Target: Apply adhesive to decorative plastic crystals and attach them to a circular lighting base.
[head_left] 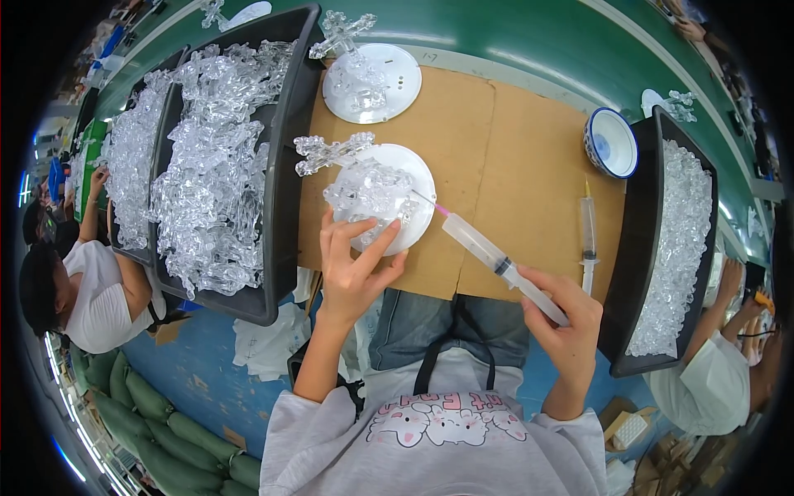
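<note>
On brown cardboard (513, 140) over green bench (513, 41): left hand (351, 269) open on white disc (409, 178), right hand (566, 318) gripping syringe (488, 252).

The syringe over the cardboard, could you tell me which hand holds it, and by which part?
The right hand grips the syringe at its plunger end, needle toward the white disc.

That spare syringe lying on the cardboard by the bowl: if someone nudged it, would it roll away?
Probably a little: the spare syringe has a round barrel lying flat on the cardboard. Its flange would likely stop it soon. It looks like light, stiff plastic, so easy to lift, though the thin tip seems delicate.
</note>
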The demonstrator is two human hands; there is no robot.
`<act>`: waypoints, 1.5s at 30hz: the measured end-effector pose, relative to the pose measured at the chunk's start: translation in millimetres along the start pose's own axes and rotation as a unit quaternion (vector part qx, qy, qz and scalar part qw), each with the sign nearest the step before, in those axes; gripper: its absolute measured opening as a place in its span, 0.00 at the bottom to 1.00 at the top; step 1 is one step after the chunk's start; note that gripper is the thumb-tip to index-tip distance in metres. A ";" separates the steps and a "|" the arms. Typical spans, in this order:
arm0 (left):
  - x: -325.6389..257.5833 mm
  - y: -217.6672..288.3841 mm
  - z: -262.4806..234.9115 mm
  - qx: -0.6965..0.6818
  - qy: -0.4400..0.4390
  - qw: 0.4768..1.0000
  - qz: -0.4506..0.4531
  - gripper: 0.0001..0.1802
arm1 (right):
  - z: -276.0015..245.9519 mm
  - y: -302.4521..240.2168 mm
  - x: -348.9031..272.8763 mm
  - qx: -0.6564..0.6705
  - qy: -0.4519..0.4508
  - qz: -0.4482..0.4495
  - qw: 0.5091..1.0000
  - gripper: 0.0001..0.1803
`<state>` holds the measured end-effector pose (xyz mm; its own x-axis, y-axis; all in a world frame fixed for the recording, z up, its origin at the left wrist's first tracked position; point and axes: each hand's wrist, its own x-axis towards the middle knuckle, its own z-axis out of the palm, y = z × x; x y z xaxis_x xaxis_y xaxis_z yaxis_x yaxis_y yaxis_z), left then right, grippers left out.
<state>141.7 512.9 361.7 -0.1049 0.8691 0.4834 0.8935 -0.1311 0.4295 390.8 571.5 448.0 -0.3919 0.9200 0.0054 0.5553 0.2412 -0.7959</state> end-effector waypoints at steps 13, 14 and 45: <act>-1.9 2.2 -4.1 0.005 -0.023 1.000 0.003 0.27 | -2.5 1.9 -3.3 0.004 0.006 0.000 1.000 0.19; -1.8 2.2 -4.5 0.005 -0.024 1.000 0.004 0.27 | -2.5 2.0 -3.3 0.005 0.007 0.001 1.000 0.19; -10.4 -0.7 -9.0 -0.007 -0.028 0.999 0.017 0.26 | -15.1 -14.0 0.9 -0.035 -0.020 -0.008 0.999 0.20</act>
<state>138.2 499.6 363.3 -0.0496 0.8896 0.4541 0.8899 -0.1671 0.4244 393.8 573.6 468.3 -0.4290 0.9033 -0.0069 0.5974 0.2780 -0.7522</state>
